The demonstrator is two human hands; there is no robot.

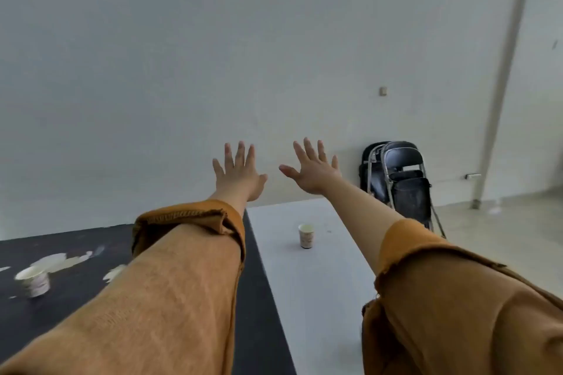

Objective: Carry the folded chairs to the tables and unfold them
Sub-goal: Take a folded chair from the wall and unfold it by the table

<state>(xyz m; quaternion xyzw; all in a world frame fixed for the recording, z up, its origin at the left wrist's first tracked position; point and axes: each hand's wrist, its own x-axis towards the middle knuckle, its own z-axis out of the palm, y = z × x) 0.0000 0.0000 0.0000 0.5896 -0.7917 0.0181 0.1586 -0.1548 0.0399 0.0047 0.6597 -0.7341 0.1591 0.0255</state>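
Head view. Both arms reach forward over two tables set edge to edge: a black table (76,307) on the left and a white table (316,277) on the right.

The left hand (239,175) is held flat, back to the camera, with straight, spread fingers and nothing in it. The right hand (312,172) is the same, splayed and empty. The two hands hang in the air near each other, in front of the pale wall (213,55), touching neither the tables nor each other. Orange sleeves (189,222) are pushed back on both forearms.

The folded chairs (405,183), black with metal frames, stand on the floor (511,240) and lean against the wall. They are past the far right corner of the white table and well apart from both hands. The right forearm crosses in front of their lower left part.

A paper cup (305,236) stands upright on the white table, under the line of the right arm. A second paper cup (33,281) stands on the black table, beside white patches (58,262) on its top.

A slanted grey pipe (502,94) runs down to the floor to the right of the chairs. A small wall socket (383,91) sits above them.
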